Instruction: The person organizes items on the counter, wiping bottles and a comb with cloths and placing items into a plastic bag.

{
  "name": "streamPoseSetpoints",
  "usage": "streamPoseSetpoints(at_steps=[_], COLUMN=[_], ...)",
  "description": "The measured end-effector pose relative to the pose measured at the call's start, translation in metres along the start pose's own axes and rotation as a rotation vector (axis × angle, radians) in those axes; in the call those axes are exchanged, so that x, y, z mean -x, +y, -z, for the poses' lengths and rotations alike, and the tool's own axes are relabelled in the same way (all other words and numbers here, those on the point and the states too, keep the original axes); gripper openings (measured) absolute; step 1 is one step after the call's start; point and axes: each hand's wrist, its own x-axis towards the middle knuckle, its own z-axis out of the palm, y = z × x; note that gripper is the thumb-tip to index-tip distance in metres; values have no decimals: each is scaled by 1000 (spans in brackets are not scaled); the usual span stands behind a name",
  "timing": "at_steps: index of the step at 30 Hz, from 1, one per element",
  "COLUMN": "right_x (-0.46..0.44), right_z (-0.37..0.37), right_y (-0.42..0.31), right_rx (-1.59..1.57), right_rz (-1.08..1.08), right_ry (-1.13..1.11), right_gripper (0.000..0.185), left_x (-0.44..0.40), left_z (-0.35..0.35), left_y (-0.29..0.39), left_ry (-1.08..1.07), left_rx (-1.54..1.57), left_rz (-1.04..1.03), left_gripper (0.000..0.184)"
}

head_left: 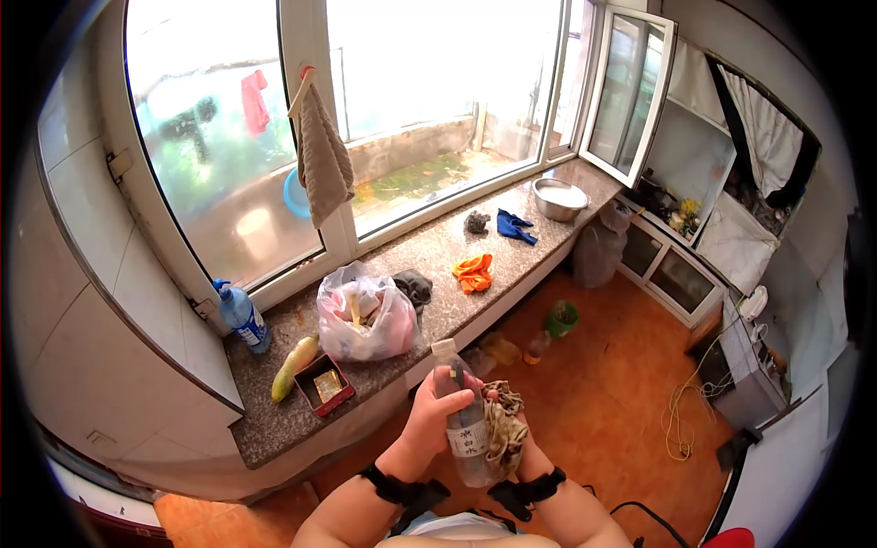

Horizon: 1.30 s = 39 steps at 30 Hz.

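Observation:
A clear plastic bottle with a white cap and a white label stands nearly upright in front of me. My left hand is wrapped round its upper part, thumb across the front. My right hand is closed on a crumpled brown patterned rag, which lies against the bottle's right side. Most of my right fingers are hidden behind the rag and bottle. Black bands circle both wrists.
The stone counter bears a blue pump bottle, a vegetable, a red box, a plastic bag, an orange cloth, a blue glove and a metal bowl. A green bucket stands on the floor.

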Motion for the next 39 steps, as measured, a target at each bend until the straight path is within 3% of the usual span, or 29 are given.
streamPoseSetpoints(at_steps=[3,4,5,7,11,14,17,21,23,24,25,27,28,29,32,33,35,36,39], right_x=[13,-2,10,45,64,80,76,45,45,39,31,20,18,19,26,24,14,13,24], right_z=[-23,28,19,-10,-44,-26,-37,-24,-53,-23,7,39,42,28,-4,2,13,12,-2], right_y=[5,11,5,-2,-11,5,12,8,5,16,20,18,24,24,20,18,11,10,-3], right_rx=[64,-7,-6,507,266,-20,-14,-113,98,263,267,449,219,218,251,249,680,804,941], right_rz=[-68,-155,-159,-3,-156,-240,-143,-125,112,340,337,479,469,471,483,487,662,729,755], right_ry=[-7,4,4,-146,-186,20,-62,-87,86,80,80,-132,-138,-140,224,226,375,338,528], right_gripper=[32,41,41,50,49,49,49,49,48,41,41,32,26,26,21,21,16,19,22], left_x=[-6,-8,-10,-9,-10,-12,-11,-6,-4,0,4,4,4,5,4,3,1,2,8], left_z=[-5,-7,-9,-11,-15,-17,-22,-32,-39,-44,-46,-49,-49,-50,-54,-52,-42,-40,-30], left_y=[2,6,9,11,16,27,32,11,5,2,-3,-11,-12,-11,-6,-6,-9,-11,-12], left_ry=[8,3,6,88,158,-2,-119,-151,-232,-283,-332,-329,-332,-335,-221,-150,-53,-51,61], left_rx=[-74,-186,-185,-222,-117,-55,-37,-540,-1002,-1046,-1088,-1080,-1073,-1074,-1112,-1104,-1162,-1162,-1203], left_rz=[-136,-227,-230,-236,-249,-272,-290,-643,-944,-944,-942,-978,-1009,-1010,-977,-938,-863,-871,-662], left_gripper=[30,30,30,29,33,38,45,61,70,71,71,68,65,65,72,69,68,68,65])
